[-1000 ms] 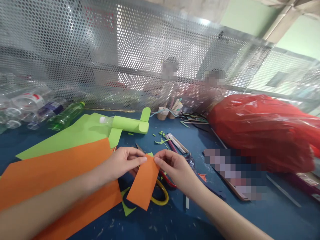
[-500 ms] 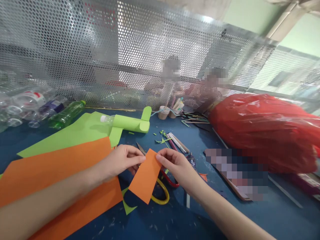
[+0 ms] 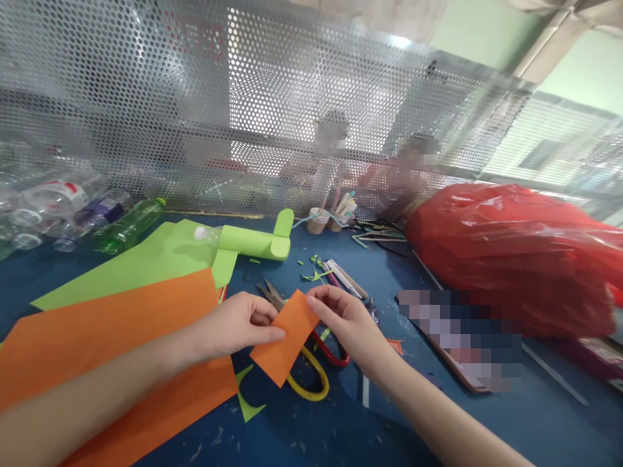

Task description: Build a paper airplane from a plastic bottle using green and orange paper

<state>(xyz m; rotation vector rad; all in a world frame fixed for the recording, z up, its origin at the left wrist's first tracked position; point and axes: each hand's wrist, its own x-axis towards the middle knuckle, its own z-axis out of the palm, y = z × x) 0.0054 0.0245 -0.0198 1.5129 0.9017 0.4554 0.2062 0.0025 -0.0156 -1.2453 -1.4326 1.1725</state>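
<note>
I am viewing a small orange paper piece as it is hanging between both hands, above the desk and in front of the scissors. It is leaning, with one end toward the viewer; whether it is touching the scissors I cannot tell.

Left hand: the thumb is pressing on the face of the piece at its left edge. The curled fingers are partly hiding behind it, so I am reading this as a pinch. Right hand: the thumb and forefinger are pinching the upper right corner.

Handling: I am judging the material to be light, thin card or stiff paper, since its outline is staying flat between two small contacts. It is likely offering enough friction for bare fingertips, but I am expecting it to crease under hard pressure and to tear at a corner under opposed pulling.

Grip points: I am favouring opposite long edges, with thumbs above and fingers below, and keeping pressure low.

Surroundings: a large orange sheet is lying beneath the left forearm, and a green scrap is resting just beside it, near the yellow scissor handle.
</note>
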